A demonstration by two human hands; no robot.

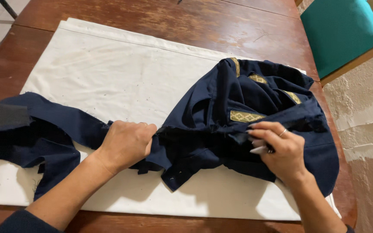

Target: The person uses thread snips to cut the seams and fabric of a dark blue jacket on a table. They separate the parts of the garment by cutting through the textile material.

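Navy garment (221, 125) is gripped by both closed hands, left (126, 144) and right (279, 151); hard pulling may tear its frayed edge.

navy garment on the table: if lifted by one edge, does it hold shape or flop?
Likely flops: the navy garment lies bunched in soft folds under the left hand and right hand. Its frayed edge could shed threads if tugged. Pushed, it would probably wrinkle and may drag the white cloth beneath rather than slide cleanly.
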